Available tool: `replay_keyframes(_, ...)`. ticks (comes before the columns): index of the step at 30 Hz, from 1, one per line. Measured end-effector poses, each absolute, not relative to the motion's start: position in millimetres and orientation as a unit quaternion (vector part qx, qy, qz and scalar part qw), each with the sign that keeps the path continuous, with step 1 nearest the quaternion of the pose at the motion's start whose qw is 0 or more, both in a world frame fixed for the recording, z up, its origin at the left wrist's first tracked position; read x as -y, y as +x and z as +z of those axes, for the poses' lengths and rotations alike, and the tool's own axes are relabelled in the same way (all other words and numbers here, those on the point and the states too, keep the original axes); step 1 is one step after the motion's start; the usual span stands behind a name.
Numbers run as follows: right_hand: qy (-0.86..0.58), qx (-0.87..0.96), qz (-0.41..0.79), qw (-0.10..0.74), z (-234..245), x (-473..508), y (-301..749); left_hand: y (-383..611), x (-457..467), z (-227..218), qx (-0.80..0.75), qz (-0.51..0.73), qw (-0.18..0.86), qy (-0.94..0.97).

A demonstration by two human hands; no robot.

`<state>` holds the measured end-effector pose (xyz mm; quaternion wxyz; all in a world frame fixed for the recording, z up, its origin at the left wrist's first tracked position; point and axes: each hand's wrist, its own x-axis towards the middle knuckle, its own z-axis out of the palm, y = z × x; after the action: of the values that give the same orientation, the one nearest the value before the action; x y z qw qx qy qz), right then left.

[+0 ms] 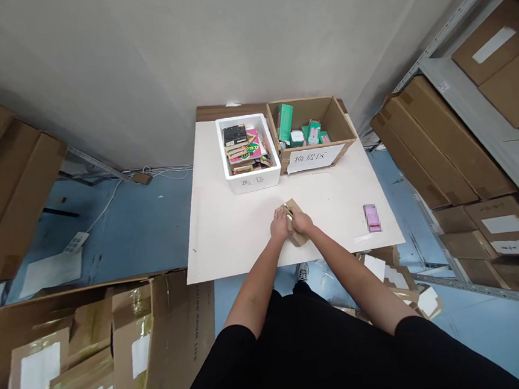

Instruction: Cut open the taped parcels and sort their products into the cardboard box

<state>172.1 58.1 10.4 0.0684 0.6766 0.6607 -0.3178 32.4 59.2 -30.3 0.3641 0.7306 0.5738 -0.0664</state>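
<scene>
Both my hands meet over the middle of a white table. My left hand and my right hand are closed on a small brown cardboard parcel that rests on the tabletop. A bit of yellowish tape or a tool shows between my fingers at the parcel's top; I cannot make out which. Behind the parcel stands a white foam box holding several colourful packets, and to its right a brown cardboard box with green cartons inside.
A small pink packet lies near the table's right edge. A big open carton of taped parcels sits at lower left. Metal shelves with stacked cartons line the right. Cardboard scraps litter the blue floor.
</scene>
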Motion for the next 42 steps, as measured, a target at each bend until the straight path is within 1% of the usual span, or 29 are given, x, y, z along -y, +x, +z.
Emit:
replay_keyframes(10, 0.655, -0.647, -0.345, 0.181, 40.6, -33.3, 189.7, 30.0, -58.5, -28.6, -0.579, -0.065, 0.355, 0.731)
replay_keyframes(16, 0.654, -0.63, -0.371, 0.193, 45.1, 18.0, 213.0, 34.9, -59.3, -22.3, -0.6, -0.104, 0.334, 0.719)
replay_keyframes(21, 0.639, -0.624, -0.397, 0.21, 53.8, 48.5, 253.8, 32.3, -59.9, -19.7, -0.593, -0.102, 0.333, 0.726)
replay_keyframes(23, 0.655, -0.627, -0.383, 0.175, 56.0, 46.9, 270.2, 32.8, -58.1, -18.2, -0.586, -0.097, 0.325, 0.736)
replay_keyframes(26, 0.727, -0.597, -0.334, 0.067, 48.0, 32.1, 280.7, 43.0, -49.8, -14.5, -0.6, -0.103, 0.287, 0.739)
replay_keyframes(28, 0.77, -0.552, -0.32, 0.015, 34.3, 16.7, 277.4, 55.2, -39.3, -12.2, -0.622, -0.115, 0.261, 0.73)
replay_keyframes(32, 0.809, -0.48, -0.337, -0.033, 3.6, -23.1, 265.7, 77.7, -12.0, -11.8, -0.673, -0.133, 0.217, 0.694)
replay_keyframes(37, 0.782, -0.514, -0.347, -0.061, -11.8, -62.8, 269.7, 81.8, -9.7, -10.7, -0.685, -0.155, 0.166, 0.692)
replay_keyframes(39, 0.764, -0.529, -0.36, -0.082, -13.3, -62.5, 276.1, 78.6, -23.9, -7.4, -0.664, -0.153, 0.169, 0.712)
replay_keyframes(42, 0.757, -0.503, -0.393, -0.137, -17.4, -43.0, 289.3, 75.4, -43.0, -4.4, -0.613, -0.16, 0.208, 0.745)
